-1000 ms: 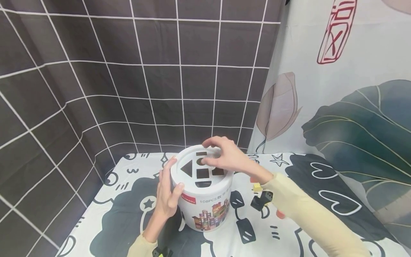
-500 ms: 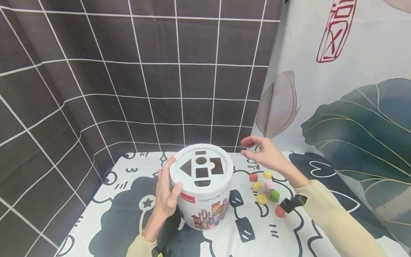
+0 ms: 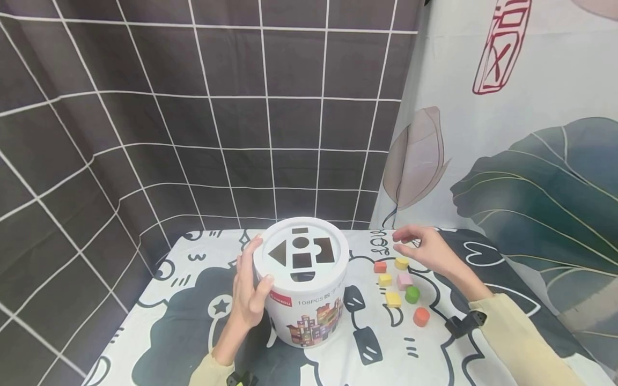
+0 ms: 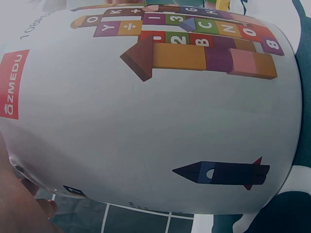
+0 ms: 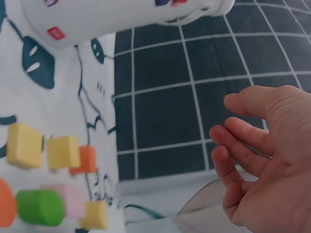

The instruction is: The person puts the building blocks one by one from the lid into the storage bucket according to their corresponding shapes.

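Note:
A white round bucket [image 3: 314, 300] with a printed block picture stands mid-table. Its lid [image 3: 270, 268] has several shaped cutouts, among them a triangle, a circle and a square. My left hand [image 3: 248, 292] rests against the bucket's left side, fingers along the lid rim and thumb on the front. My right hand [image 3: 427, 249] is in the air beyond the small blocks, fingers loosely bent, nothing in it. Below it lie a pink block [image 3: 404, 281], a green cylinder [image 3: 412, 294], a red-orange cylinder [image 3: 421, 316], a red block [image 3: 380, 267] and several yellow blocks [image 3: 393, 299].
A black-and-white cartoon cloth [image 3: 183, 321] covers the table. Behind it hangs a dark curtain [image 3: 232, 123] with a white grid, and a pale leaf-patterned curtain [image 3: 463, 177] hangs at the right. Both wrists wear dark camera straps [image 3: 465, 323].
My right hand has left the lid, moving right and then slightly down over the blocks, which its arm partly hid before. My left hand stays on the bucket.

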{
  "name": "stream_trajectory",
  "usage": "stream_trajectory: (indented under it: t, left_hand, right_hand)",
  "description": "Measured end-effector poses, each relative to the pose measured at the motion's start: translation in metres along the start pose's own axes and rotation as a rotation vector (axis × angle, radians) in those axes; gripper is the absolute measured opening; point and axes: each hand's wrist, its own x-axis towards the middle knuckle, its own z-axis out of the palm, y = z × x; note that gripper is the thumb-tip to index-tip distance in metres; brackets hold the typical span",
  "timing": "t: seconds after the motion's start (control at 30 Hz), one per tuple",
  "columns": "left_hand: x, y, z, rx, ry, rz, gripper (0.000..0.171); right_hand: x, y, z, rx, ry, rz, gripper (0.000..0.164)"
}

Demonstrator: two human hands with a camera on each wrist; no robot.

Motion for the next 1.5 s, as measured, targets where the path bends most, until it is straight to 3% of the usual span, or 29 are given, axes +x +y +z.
stream_trajectory:
  t: [0.2,0.5,0.87,1.17,1.5]
  left_hand:
    - [-0.001,-0.001,-0.001,-0.001,-0.01,-0.026,0.072]
    - [-0.001,-0.003,0.0,-0.003,0.003,0.002,0.072]
    - [0.001,-0.001,0.0,-0.006,0.001,0.0,0.072]
    - [0.0,0.001,0.0,-0.008,0.008,0.012,0.072]
    - [0.0,0.0,0.0,-0.002,0.012,0.013,0.072]
  right_hand:
    - [-0.011,0.015,0.004,-0.011,0.01,0.067,0.028]
    - [-0.02,0.037,0.011,0.016,0.0,0.105,0.03]
    - [-0.042,0.049,0.022,0.013,-0.033,0.204,0.035]
    - [-0.063,0.06,0.026,0.052,-0.052,0.183,0.036]
    - [-0.083,0.067,0.03,0.042,-0.004,0.196,0.036]
